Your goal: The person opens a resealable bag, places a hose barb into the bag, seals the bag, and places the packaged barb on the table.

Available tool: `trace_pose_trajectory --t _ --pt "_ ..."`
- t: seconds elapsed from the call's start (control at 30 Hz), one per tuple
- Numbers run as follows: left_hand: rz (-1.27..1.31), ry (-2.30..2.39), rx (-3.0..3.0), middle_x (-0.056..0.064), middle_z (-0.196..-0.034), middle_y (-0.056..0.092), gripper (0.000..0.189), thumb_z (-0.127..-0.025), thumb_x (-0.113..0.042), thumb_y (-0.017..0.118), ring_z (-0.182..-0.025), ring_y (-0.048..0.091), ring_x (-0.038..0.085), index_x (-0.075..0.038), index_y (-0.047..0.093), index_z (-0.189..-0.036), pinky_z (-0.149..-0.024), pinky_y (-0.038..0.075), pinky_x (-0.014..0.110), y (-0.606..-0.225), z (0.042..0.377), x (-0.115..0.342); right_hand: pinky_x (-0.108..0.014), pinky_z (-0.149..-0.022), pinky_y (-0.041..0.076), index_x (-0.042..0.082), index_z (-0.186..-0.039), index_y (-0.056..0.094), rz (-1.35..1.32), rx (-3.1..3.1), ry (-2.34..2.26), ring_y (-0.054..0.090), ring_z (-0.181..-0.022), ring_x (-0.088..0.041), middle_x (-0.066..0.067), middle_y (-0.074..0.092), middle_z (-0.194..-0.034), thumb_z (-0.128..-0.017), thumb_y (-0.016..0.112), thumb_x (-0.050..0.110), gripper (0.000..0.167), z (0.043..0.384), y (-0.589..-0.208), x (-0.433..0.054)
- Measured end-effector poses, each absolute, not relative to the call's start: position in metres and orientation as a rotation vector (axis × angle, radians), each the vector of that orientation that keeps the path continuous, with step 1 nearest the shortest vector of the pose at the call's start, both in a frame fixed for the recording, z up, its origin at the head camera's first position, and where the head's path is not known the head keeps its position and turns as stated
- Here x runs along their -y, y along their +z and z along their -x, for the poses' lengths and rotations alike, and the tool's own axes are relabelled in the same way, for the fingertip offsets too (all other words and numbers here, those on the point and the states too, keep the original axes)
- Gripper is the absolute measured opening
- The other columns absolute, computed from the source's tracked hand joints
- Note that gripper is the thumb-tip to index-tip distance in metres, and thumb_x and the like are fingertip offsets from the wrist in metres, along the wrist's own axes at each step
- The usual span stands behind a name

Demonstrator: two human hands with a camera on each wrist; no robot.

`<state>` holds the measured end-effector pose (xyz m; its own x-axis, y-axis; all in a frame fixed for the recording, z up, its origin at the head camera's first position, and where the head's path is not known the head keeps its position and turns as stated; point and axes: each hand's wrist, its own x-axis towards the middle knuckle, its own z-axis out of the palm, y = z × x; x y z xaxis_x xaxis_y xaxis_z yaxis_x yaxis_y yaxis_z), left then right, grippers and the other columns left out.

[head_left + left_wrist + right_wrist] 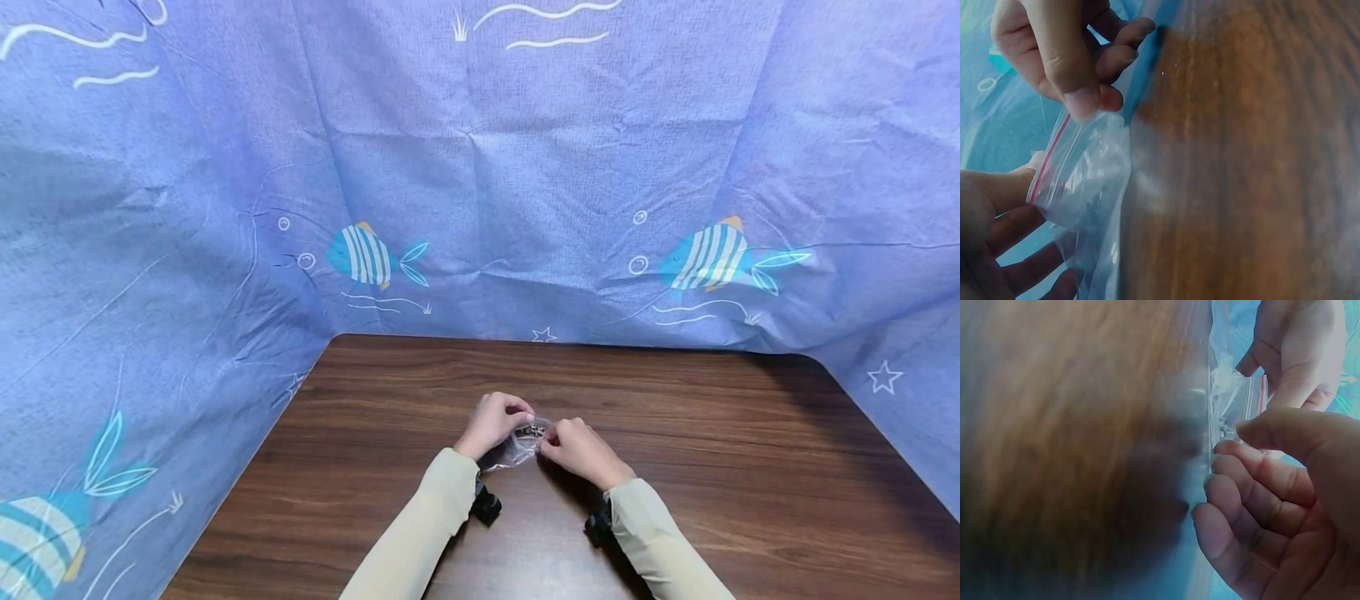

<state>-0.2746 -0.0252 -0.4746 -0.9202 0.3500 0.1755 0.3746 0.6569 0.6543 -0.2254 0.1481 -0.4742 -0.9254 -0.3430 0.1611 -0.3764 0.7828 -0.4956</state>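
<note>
A clear zip-lock bag (512, 454) with a red strip along its mouth is held between both hands, just above the table. Small dark and shiny pieces (533, 432) show through the plastic, too small to make out. At the bag's left side, my left hand (492, 422) grips the mouth edge between thumb and fingers. My right hand (581, 450) pinches the opposite end with thumb and forefinger. In the left wrist view, the bag (1094, 181) hangs from the right thumb and forefinger, with the left fingers spread behind it. Whether the mouth is parted, I cannot tell.
A dark brown wood-grain table (360, 433) spreads around both hands. Blue cloth (540, 192) printed with fish hangs behind the table and along its sides. A small black camera (487, 505) sits at the left wrist, another black camera (597, 527) at the right.
</note>
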Motion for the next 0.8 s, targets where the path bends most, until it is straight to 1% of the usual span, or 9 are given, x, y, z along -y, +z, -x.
trace_pose_trajectory --t 0.17,0.27,0.37,0.57,0.8 --pt "0.600 -1.141 2.818 -0.005 -0.090 0.075 0.009 -0.087 -0.027 0.071 -0.089 0.067 0.015 -0.021 0.077 -0.085 -0.075 0.049 0.031 -0.474 0.273 0.027 -0.021 -0.049 0.035 0.014 -0.065 0.063 -0.611 2.894 0.779 0.040 -0.053 -0.005 0.009 0.049 -0.057 -0.082 0.063 0.007 0.018 0.227 -0.474 -0.153" --pt "0.599 -1.171 2.803 -0.004 -0.089 0.074 0.009 -0.087 -0.026 0.071 -0.088 0.067 0.014 -0.019 0.076 -0.085 -0.075 0.049 0.029 -0.475 0.273 0.028 -0.021 -0.052 0.038 0.012 -0.069 0.067 -0.611 2.887 0.788 0.043 -0.055 -0.005 0.008 0.055 -0.061 -0.083 0.064 0.008 0.014 0.227 -0.474 -0.156" --pt "0.612 -1.228 2.770 -0.002 -0.088 0.075 0.009 -0.087 -0.023 0.071 -0.086 0.066 0.013 -0.016 0.076 -0.085 -0.074 0.049 0.026 -0.476 0.274 0.028 -0.020 -0.052 0.040 0.012 -0.071 0.068 -0.633 2.885 0.832 0.045 -0.056 -0.002 0.008 0.059 -0.063 -0.084 0.067 0.011 0.013 0.228 -0.475 -0.158" --pt "0.627 -1.293 2.724 0.000 -0.087 0.075 0.009 -0.087 -0.021 0.071 -0.084 0.065 0.012 -0.013 0.076 -0.086 -0.074 0.048 0.023 -0.477 0.274 0.029 -0.018 -0.049 0.039 0.013 -0.070 0.068 -0.669 2.862 0.868 0.043 -0.053 0.000 0.010 0.059 -0.059 -0.086 0.071 0.021 0.018 0.230 -0.476 -0.161" --pt "0.650 -1.368 2.675 0.003 -0.090 0.075 0.013 -0.088 -0.021 0.069 -0.088 0.067 0.016 -0.010 0.076 -0.089 -0.077 0.049 0.024 -0.479 0.276 0.031 -0.017 -0.049 0.039 0.009 -0.073 0.069 -0.703 2.819 0.844 0.043 -0.053 0.001 0.009 0.053 -0.058 -0.086 0.071 0.017 0.015 0.234 -0.477 -0.165"
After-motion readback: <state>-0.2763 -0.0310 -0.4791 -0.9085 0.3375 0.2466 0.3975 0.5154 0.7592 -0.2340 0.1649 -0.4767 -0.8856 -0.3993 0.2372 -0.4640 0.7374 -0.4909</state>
